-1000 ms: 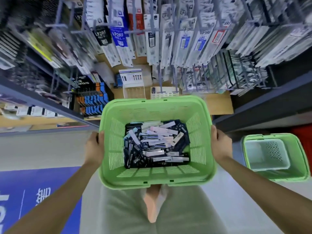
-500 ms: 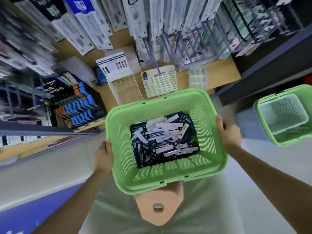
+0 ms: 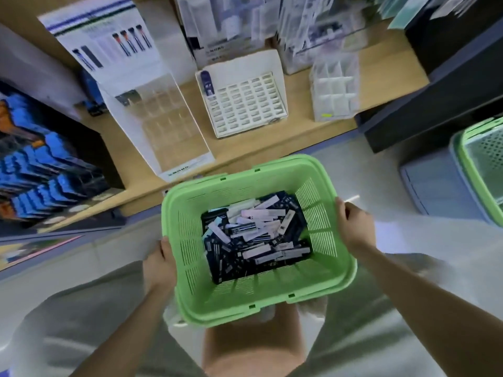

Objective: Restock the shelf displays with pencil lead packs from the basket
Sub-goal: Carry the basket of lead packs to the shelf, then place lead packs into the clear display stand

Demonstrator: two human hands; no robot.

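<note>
At the left edge of the frame a dark display of blue and orange items stands on the wooden shelf. Just right of it a clear stepped stand leans back, its pockets apparently bare.

Lower down, the left hand grips the left rim of the green basket. The thumb lies over the edge and the fingers curl out of sight beneath.

The pencil lead packs lie in a loose heap on the basket floor, in the lower middle of the frame, between the two hands. Their long axes point every way, though many of the pale ones run roughly left to right.

Above the basket, on the shelf, sits a white slotted display holding one dark pack at its upper left corner. Right of it is a clear divided organiser.

The right hand clasps the basket's right rim, fingers curled round the outside. It sits higher in the frame than the left, so it is probably the nearer hand to the white display.

Both hands are occupied. One must likely let go, or the basket be set down, before any pack can be lifted toward the shelf.

A second green basket shows at the right edge.
</note>
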